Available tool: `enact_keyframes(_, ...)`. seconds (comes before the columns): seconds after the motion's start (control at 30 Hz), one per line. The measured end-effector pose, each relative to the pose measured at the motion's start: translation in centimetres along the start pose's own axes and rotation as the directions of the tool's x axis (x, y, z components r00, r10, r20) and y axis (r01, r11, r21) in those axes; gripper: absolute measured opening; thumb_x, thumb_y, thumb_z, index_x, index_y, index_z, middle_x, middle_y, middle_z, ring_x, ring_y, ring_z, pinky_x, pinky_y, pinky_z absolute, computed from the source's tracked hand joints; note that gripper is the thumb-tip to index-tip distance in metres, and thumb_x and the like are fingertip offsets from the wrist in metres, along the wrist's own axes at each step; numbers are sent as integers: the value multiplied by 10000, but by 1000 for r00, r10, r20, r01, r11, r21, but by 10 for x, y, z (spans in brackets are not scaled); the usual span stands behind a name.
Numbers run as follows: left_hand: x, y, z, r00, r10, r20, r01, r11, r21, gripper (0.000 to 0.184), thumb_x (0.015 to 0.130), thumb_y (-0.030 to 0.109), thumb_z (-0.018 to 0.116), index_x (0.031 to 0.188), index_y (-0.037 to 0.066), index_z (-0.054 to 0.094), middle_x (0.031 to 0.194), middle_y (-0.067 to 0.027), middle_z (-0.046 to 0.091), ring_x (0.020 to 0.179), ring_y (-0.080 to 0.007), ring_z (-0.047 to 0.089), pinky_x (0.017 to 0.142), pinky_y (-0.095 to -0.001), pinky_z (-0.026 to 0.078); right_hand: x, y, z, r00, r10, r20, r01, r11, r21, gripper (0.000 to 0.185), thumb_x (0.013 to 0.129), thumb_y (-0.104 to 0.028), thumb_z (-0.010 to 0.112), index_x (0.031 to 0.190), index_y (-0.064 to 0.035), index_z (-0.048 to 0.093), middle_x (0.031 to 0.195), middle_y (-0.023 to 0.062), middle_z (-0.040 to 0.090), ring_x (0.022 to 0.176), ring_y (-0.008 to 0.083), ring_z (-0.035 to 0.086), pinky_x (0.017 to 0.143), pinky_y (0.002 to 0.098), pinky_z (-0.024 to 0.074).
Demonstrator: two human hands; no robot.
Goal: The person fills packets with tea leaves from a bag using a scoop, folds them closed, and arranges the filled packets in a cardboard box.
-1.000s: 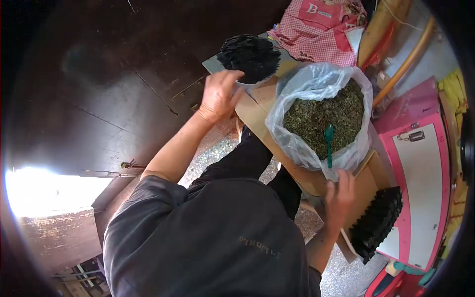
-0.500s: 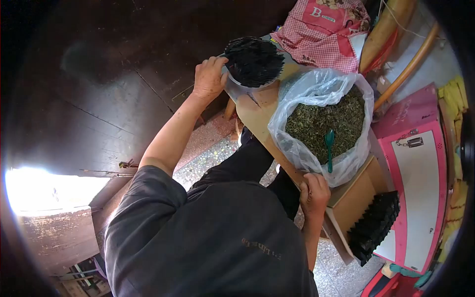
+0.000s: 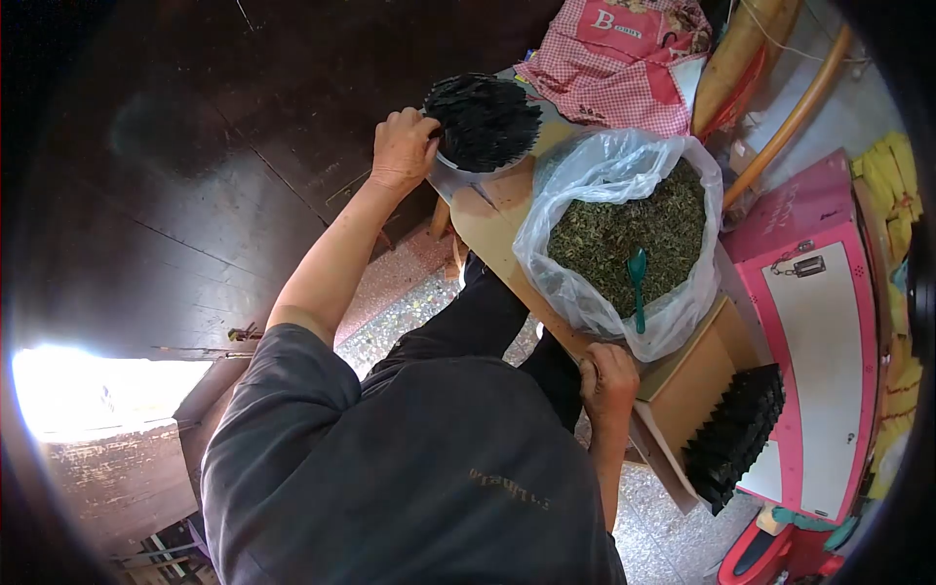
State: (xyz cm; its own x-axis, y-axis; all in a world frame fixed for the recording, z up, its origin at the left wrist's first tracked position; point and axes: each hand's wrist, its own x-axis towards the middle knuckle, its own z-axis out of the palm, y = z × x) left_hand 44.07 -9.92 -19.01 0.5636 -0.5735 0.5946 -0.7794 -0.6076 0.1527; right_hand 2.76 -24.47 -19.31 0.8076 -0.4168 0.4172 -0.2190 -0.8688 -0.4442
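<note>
At the table's left end stands a pale round tub [image 3: 487, 175] packed with thin black pieces [image 3: 485, 122]. My left hand [image 3: 402, 146] is at the tub's left rim, its curled fingertips touching the edge of the black pieces; what they grip is hidden. My right hand [image 3: 611, 378] is closed at the table's near edge, beside a cardboard box [image 3: 717, 356]. Its fingers curl under, so any held thing is out of sight. Between the hands sits an open clear plastic bag [image 3: 546, 263] of dried green-brown leaves [image 3: 604, 244], with a green spoon [image 3: 638, 291] lying on them.
Folded black pieces [image 3: 733, 437] stand in a row at the box's outer end. A red checked cloth [image 3: 619, 83] lies behind the bag. To the right is a pink and white cabinet [image 3: 814, 331]. A dark wooden surface [image 3: 214, 195] spans the left.
The view has shifted slightly, so the table and its things appear a little further left. My left fingertips reach a bit further over the black pieces. My right hand stays at the table edge.
</note>
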Motion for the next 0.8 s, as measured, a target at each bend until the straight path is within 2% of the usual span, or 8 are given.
enact_keyframes(0.1, -2, 0, 2, 1000, -16, 25, 15, 1000, 8, 212, 773, 152, 712, 981, 115, 689, 966, -72, 578, 930, -284, 554, 805, -413, 430, -1, -1, -1, 998, 32, 51, -32, 999, 1, 209, 715, -14, 665, 920, -36, 630, 882, 126, 637, 826, 333, 607, 751, 415, 479)
enact_keyframes(0.37, 2, 1, -10, 999, -33, 9, 34, 999, -23, 139, 791, 164, 708, 913, 97, 713, 911, -76, 607, 919, -285, 565, 801, -410, 432, -2, -4, -2, 996, 61, 61, -61, 998, -8, 189, 724, -6, 659, 910, -33, 638, 857, 129, 631, 815, 340, 611, 729, 412, 486)
enact_keyframes(0.57, 18, 8, -41, 981, -43, -187, 22, 993, -114, 123, 796, 163, 718, 883, 77, 708, 899, -72, 630, 900, -284, 584, 781, -393, 434, -4, -2, 1, 996, 68, 61, -68, 998, 4, 194, 728, -1, 657, 918, -33, 638, 853, 130, 628, 810, 341, 606, 733, 413, 482)
enact_keyframes(0.63, 25, 16, -63, 948, -10, -317, -37, 989, -141, 90, 782, 168, 721, 846, 106, 707, 859, -49, 620, 861, -281, 582, 750, -400, 426, -5, -4, 0, 995, 75, 69, -75, 997, -3, 194, 729, 0, 658, 919, -33, 639, 850, 131, 627, 808, 341, 605, 732, 412, 481)
enact_keyframes(0.73, 32, 43, -108, 879, 11, -476, -134, 965, -226, 123, 737, 100, 757, 848, 79, 707, 864, -68, 629, 853, -279, 584, 750, -380, 440, -2, -5, 0, 993, 81, 81, -82, 997, 1, 181, 731, 5, 658, 908, -29, 641, 858, 134, 633, 805, 345, 610, 726, 413, 484)
enact_keyframes(0.8, 28, 72, -134, 865, -21, -502, -154, 940, -306, 147, 704, 66, 777, 830, 67, 701, 863, -73, 627, 851, -280, 581, 761, -375, 447, 1, -5, 2, 998, 52, 20, -52, 998, 42, 156, 743, 6, 656, 895, -25, 640, 878, 132, 640, 804, 345, 617, 700, 402, 489)
